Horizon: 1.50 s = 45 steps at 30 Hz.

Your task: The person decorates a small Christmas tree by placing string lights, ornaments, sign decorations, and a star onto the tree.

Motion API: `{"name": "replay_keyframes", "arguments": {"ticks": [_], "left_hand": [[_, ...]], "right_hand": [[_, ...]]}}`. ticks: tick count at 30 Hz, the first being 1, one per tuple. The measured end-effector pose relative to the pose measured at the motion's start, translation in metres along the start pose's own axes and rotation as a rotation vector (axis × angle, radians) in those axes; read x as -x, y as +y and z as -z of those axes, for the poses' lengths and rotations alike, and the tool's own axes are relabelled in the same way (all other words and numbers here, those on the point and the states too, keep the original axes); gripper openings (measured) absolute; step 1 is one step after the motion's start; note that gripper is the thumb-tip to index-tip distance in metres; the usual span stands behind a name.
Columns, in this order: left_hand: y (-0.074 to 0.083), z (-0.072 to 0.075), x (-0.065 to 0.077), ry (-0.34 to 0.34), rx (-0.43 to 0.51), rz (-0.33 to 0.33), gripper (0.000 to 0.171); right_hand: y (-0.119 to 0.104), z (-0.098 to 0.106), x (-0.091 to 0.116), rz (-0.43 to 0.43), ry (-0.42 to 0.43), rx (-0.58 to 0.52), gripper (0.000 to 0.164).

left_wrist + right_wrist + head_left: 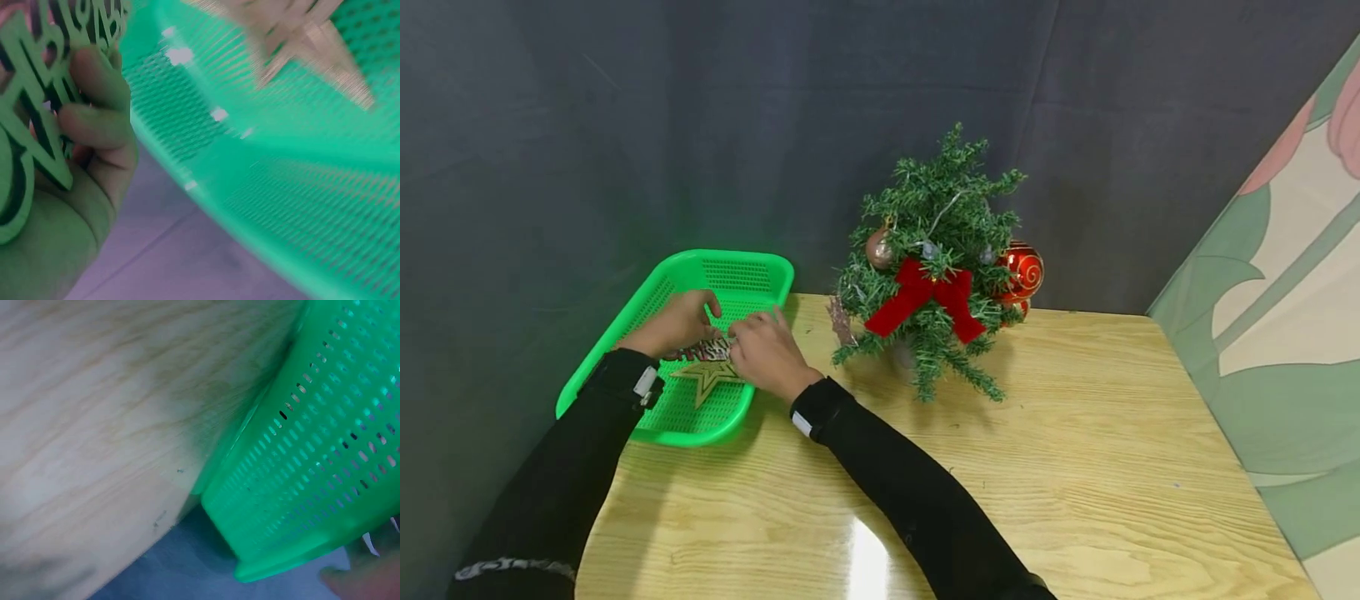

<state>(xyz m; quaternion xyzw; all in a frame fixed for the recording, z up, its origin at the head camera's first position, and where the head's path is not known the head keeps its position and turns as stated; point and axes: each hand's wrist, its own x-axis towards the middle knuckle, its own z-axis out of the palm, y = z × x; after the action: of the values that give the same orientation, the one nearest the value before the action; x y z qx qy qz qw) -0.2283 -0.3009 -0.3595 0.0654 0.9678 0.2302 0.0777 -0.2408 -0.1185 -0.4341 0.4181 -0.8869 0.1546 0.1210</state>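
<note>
A green plastic basket [681,437] stands at the left of the table, and both hands are over it. My left hand [673,323] grips a cut-out lettering sign [700,350], partly readable as "CHRISTMAS". In the left wrist view, curled fingers [97,128] wrap the edge of its letters [53,165]. Opposite it, my right hand [769,352] pinches the sign's right end; in the right wrist view only a corner of that hand [369,578] shows, past the basket rim [300,550]. Just below the sign lies a gold star [706,377] in the basket.
Right of the basket stands a small Christmas tree [947,208] with a red bow [917,296], a rose-coloured ball [878,248] and a red ball [1024,271]. The wooden table [1075,467] meets a dark cloth [775,125] behind; patterned fabric [1285,333] is at the right.
</note>
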Motion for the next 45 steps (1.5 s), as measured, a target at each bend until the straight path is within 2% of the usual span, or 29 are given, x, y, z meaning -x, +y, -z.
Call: {"name": "replay_keyframes", "arguments": {"ticks": [3,5,7,9,12,16,20,23,26,28,30,33,38,42,45], "left_hand": [[0.018,0.011,0.008,0.057,-0.007,-0.031,0.028],[0.033,0.016,0.016,0.086,-0.01,-0.065,0.029],[0.048,0.017,0.021,0.121,-0.019,-0.131,0.028],[0.064,0.013,0.026,0.176,-0.042,-0.214,0.025],[0.086,0.003,0.034,0.287,-0.068,-0.35,0.022],[0.111,-0.016,0.051,0.396,-0.016,-0.512,0.025],[0.132,-0.032,0.075,0.451,0.087,-0.673,0.03],[0.148,-0.042,0.093,0.47,0.132,-0.775,0.037],[0.162,-0.051,0.106,0.464,0.162,-0.843,0.043],[0.17,-0.057,0.112,0.449,0.191,-0.869,0.046],[0.177,-0.063,0.114,0.441,0.212,-0.881,0.047],[0.187,-0.072,0.112,0.403,0.267,-0.894,0.046],[0.206,-0.086,0.1,0.341,0.375,-0.902,0.026],[0.217,-0.095,0.09,0.358,0.439,-0.884,0.016],[0.224,-0.1,0.082,0.4,0.48,-0.866,0.012]], "right_hand": [[-0.003,0.003,0.009,0.037,0.088,-0.028,0.038],[-0.005,0.01,0.017,0.018,0.108,-0.129,0.044],[-0.006,0.019,0.027,-0.035,0.137,-0.25,0.051],[-0.005,0.032,0.04,-0.09,0.17,-0.329,0.058],[-0.004,0.053,0.061,-0.154,0.238,-0.373,0.066],[-0.003,0.088,0.093,-0.219,0.303,-0.423,0.071],[0.005,0.126,0.132,-0.232,0.314,-0.516,0.065],[0.009,0.151,0.16,-0.203,0.288,-0.573,0.044],[0.01,0.172,0.182,-0.14,0.27,-0.58,0.017],[0.011,0.183,0.192,-0.096,0.274,-0.577,0.006],[0.013,0.192,0.2,-0.067,0.283,-0.587,0.006],[0.016,0.201,0.207,-0.033,0.31,-0.656,0.01],[0.019,0.206,0.209,0.002,0.349,-0.782,0.012],[0.023,0.203,0.206,-0.004,0.42,-0.751,0.011],[0.03,0.2,0.203,-0.008,0.509,-0.692,0.007]]}}
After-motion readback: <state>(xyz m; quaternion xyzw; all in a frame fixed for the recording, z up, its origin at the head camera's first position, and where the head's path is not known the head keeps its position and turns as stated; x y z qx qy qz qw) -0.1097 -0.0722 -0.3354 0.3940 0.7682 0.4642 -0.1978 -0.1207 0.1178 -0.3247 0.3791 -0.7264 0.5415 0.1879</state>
